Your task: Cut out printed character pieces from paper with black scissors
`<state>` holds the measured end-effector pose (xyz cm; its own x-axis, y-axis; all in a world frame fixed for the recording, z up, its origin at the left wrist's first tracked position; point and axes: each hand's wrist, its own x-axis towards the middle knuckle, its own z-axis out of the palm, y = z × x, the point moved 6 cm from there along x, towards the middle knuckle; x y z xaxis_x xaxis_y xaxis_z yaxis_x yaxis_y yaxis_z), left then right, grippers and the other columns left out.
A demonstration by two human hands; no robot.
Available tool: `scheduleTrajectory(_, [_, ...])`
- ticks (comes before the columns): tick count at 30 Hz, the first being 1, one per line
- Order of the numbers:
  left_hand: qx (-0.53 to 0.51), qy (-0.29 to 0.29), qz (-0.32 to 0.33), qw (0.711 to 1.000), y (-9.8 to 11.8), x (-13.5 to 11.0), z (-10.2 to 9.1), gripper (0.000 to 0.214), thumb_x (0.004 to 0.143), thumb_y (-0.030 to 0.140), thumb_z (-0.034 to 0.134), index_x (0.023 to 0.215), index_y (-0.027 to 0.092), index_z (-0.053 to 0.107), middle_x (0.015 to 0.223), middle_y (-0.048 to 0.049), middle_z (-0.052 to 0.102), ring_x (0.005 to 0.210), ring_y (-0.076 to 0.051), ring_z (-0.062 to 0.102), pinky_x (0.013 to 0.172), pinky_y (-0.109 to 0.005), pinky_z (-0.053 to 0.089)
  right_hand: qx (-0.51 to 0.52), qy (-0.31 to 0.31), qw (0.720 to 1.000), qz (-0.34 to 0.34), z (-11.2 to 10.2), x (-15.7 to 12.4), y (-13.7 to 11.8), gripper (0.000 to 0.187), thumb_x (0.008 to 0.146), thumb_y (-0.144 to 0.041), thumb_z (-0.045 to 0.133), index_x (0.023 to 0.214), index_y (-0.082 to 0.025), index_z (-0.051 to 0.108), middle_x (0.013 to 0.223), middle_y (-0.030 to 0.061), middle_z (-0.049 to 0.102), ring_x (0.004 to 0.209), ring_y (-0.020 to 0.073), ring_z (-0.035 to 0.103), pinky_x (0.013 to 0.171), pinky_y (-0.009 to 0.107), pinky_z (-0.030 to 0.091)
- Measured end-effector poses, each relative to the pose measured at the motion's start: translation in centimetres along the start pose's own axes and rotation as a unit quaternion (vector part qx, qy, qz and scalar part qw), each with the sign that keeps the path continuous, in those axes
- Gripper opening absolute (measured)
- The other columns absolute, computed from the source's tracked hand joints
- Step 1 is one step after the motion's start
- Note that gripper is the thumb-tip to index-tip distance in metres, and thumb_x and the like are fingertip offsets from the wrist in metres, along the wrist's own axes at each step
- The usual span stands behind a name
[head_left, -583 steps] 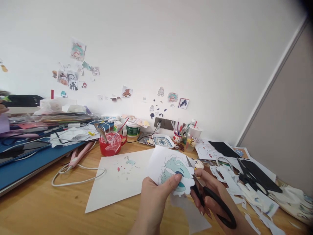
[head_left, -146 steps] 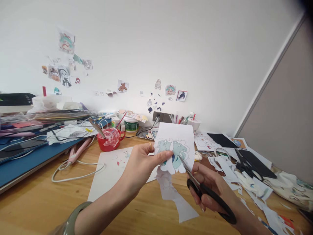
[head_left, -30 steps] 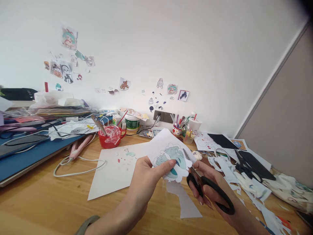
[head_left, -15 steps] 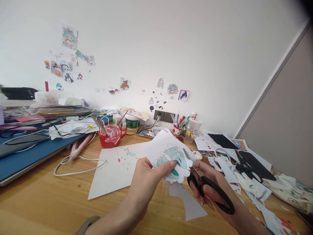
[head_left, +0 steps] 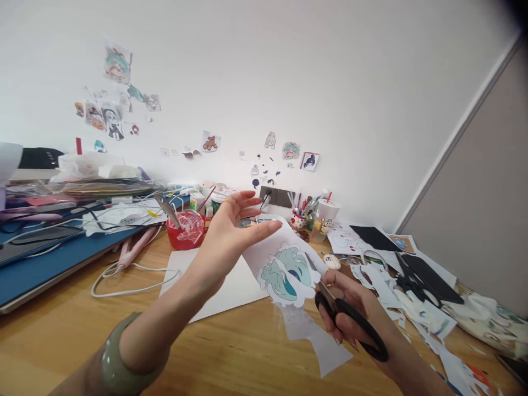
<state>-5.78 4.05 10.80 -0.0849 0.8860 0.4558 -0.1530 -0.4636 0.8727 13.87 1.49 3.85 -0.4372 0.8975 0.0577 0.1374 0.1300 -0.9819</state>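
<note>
My right hand [head_left: 350, 308] is closed around black-handled scissors [head_left: 363, 330], whose blades lie at the right edge of a white paper sheet [head_left: 264, 247]. Printed on that sheet is a teal, wavy-haired drawing [head_left: 289, 275], its lower and right outline partly cut. From the bottom of the sheet a trimmed paper strip [head_left: 330, 346] dangles. My left hand [head_left: 235, 225] is open, fingers spread beside the sheet's upper left edge; whether the thumb touches the paper I cannot tell.
A white sheet [head_left: 223, 302] lies on the wooden desk [head_left: 206, 357]. Behind it stand a red mug [head_left: 181, 231] and a plastic drink cup [head_left: 324, 217]. At right are paper scraps [head_left: 383, 286] and a second pair of scissors [head_left: 412, 280]. A blue board [head_left: 37, 269] carries piled items at left.
My left hand has let go of the drawing's lower part, moved up and away, and spread its fingers. The scissors remain at the paper's right edge, with the handles drawn closer together.
</note>
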Motion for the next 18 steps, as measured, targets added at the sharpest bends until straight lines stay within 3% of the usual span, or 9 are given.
scheduleTrajectory(3, [0.075,-0.116,-0.032,0.99,0.6,0.7,1.6,0.066,0.056,0.026,0.075,0.114,0.019,0.044,0.116,-0.01,0.052,0.105,-0.023,0.05,0.086,-0.035,0.04,-0.013,0.014,1.0,0.011,-0.1,0.0,-0.2,0.051,0.057,-0.057,0.067,0.081,-0.021,0.04,0.053,-0.0077,0.05,0.042,0.0056,0.04,0.035,0.014,0.026])
scheduleTrajectory(6, [0.068,-0.198,-0.111,0.971,-0.4,0.5,3.4,0.068,0.053,0.023,0.075,0.112,0.017,0.043,0.11,-0.0115,0.056,0.087,-0.021,0.059,0.072,-0.034,0.048,-0.01,0.025,1.0,0.011,0.0,-0.2,-0.8,0.049,0.059,-0.057,0.066,0.08,-0.021,0.039,0.055,-0.0073,0.049,0.043,0.0058,0.04,0.035,0.015,0.025])
scheduleTrajectory(9, [0.045,-0.22,-0.176,0.958,-1.6,0.3,4.5,0.061,0.049,0.02,0.076,0.104,0.016,0.05,0.088,-0.0072,0.065,0.069,-0.019,0.062,0.06,-0.03,0.049,-0.007,0.032,0.999,0.004,-0.1,-0.4,-1.1,0.05,0.059,-0.057,0.066,0.08,-0.021,0.04,0.056,-0.0067,0.048,0.044,0.0064,0.039,0.035,0.016,0.025])
scheduleTrajectory(12, [0.016,-0.277,-0.204,0.939,-2.3,-0.1,5.5,0.033,0.052,0.017,0.073,0.083,0.016,0.062,0.069,-0.003,0.067,0.061,-0.017,0.062,0.056,-0.027,0.048,0.0,0.023,1.0,-0.004,-0.3,-0.3,-0.9,0.052,0.057,-0.058,0.067,0.081,-0.02,0.041,0.055,-0.0063,0.049,0.043,0.007,0.04,0.035,0.017,0.025])
scheduleTrajectory(15, [-0.006,-0.309,-0.189,0.932,-2.4,-0.3,6.0,0.014,0.056,0.016,0.069,0.07,0.015,0.067,0.067,-0.0032,0.068,0.059,-0.016,0.062,0.056,-0.025,0.048,0.013,0.011,1.0,-0.006,-0.5,-0.1,-0.3,0.049,0.059,-0.053,0.069,0.083,-0.021,0.04,0.056,-0.0069,0.049,0.043,0.0064,0.039,0.037,0.017,0.029])
scheduleTrajectory(18, [0.006,-0.297,-0.192,0.935,-2.8,-0.4,5.8,0.014,0.057,0.016,0.068,0.071,0.014,0.069,0.066,-0.0043,0.069,0.057,-0.016,0.062,0.055,-0.025,0.048,0.016,0.011,1.0,-0.008,-0.6,-0.1,-0.3,0.045,0.061,-0.049,0.068,0.082,-0.021,0.04,0.055,-0.0077,0.049,0.042,0.006,0.039,0.038,0.016,0.031])
